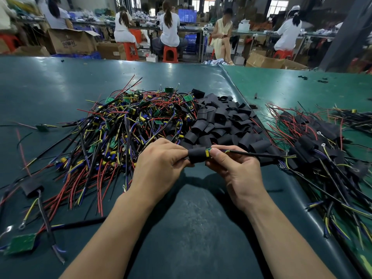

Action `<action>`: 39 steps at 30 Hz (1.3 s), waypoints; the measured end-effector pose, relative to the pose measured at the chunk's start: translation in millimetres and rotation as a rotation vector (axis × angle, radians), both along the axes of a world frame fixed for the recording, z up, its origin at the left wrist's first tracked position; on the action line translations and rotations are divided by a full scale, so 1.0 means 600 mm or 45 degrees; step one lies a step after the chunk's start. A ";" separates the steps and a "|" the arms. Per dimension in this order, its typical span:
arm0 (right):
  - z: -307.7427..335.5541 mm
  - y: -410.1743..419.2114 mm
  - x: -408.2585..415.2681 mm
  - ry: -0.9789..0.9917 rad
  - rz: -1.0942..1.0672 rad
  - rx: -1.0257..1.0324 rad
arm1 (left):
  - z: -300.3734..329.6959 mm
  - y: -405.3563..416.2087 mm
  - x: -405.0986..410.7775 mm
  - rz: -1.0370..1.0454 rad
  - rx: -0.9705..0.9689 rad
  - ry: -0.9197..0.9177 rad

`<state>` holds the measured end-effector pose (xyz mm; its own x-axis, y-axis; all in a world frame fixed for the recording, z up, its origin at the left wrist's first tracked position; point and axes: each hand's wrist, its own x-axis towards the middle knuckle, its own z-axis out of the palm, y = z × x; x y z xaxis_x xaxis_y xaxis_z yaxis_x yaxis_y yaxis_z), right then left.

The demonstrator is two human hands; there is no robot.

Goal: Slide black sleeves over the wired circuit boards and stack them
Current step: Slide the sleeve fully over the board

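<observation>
Reaching forward over the dark green counter (181,218), both forearms meet at the middle, where the left hand (159,166) pinches a black sleeve (196,156) between thumb and curled fingers (177,153). The right hand (235,170) grips the wired circuit board (207,153) at the sleeve's right mouth, its fingers clamped on the board's end; a yellow part and a little green show there, and the board's black cable (257,155) runs off to the right. Near the left edge lies one sleeved board (32,187) with its leads, and a bare green board (20,243) closer still. Just beyond the hands sits a tangled heap of unsleeved boards (124,121) with red, yellow, blue and black wires, and beside it, to the right, a pile of empty black sleeves (223,121). Further right, finished sleeved boards (314,146) lie piled together. Beyond the counter, several people sit on red stools (170,54) at other benches.
</observation>
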<state>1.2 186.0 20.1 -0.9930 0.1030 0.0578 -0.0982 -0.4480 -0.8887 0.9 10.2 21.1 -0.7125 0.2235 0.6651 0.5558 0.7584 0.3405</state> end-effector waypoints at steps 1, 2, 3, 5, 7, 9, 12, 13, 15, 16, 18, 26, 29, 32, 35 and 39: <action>-0.001 0.001 0.001 0.007 0.008 0.021 | 0.000 0.000 0.001 0.003 -0.018 -0.017; -0.003 0.001 0.001 0.014 0.015 0.039 | 0.001 0.001 0.002 0.008 -0.028 -0.035; -0.003 0.001 0.001 0.020 0.019 0.049 | 0.002 0.002 0.003 0.010 -0.028 -0.046; -0.005 0.002 0.002 0.027 0.023 0.056 | 0.003 0.004 0.004 0.003 -0.008 -0.058; -0.007 0.003 0.002 0.030 0.031 0.045 | 0.004 0.004 0.006 -0.009 0.009 -0.066; -0.008 0.003 0.003 0.028 0.039 0.030 | 0.005 0.004 0.007 -0.020 0.005 -0.071; -0.009 0.001 0.004 0.017 0.049 0.008 | 0.006 0.004 0.008 -0.027 -0.005 -0.074; -0.008 0.001 0.004 0.013 0.048 -0.001 | 0.006 0.004 0.007 -0.027 -0.001 -0.068; -0.008 0.000 0.005 0.010 0.045 -0.006 | 0.007 0.004 0.008 -0.034 0.000 -0.071; -0.008 -0.001 0.007 0.010 0.045 -0.005 | 0.008 0.004 0.009 -0.045 -0.001 -0.079; -0.008 -0.003 0.008 0.009 0.049 -0.004 | 0.008 0.004 0.010 -0.062 -0.008 -0.073; -0.007 -0.001 0.005 0.075 -0.061 0.095 | 0.016 0.014 0.013 0.043 0.050 -0.213; -0.007 -0.005 0.005 0.147 -0.128 0.084 | 0.015 0.018 0.013 0.152 -0.022 0.006; -0.007 -0.005 0.006 0.187 -0.100 0.133 | 0.014 0.020 0.014 0.103 -0.072 0.083; -0.009 -0.004 0.008 0.227 -0.075 0.253 | 0.008 0.027 0.015 0.003 -0.079 0.045; -0.008 -0.003 0.005 0.220 -0.113 0.299 | 0.008 0.022 0.011 -0.010 -0.039 0.050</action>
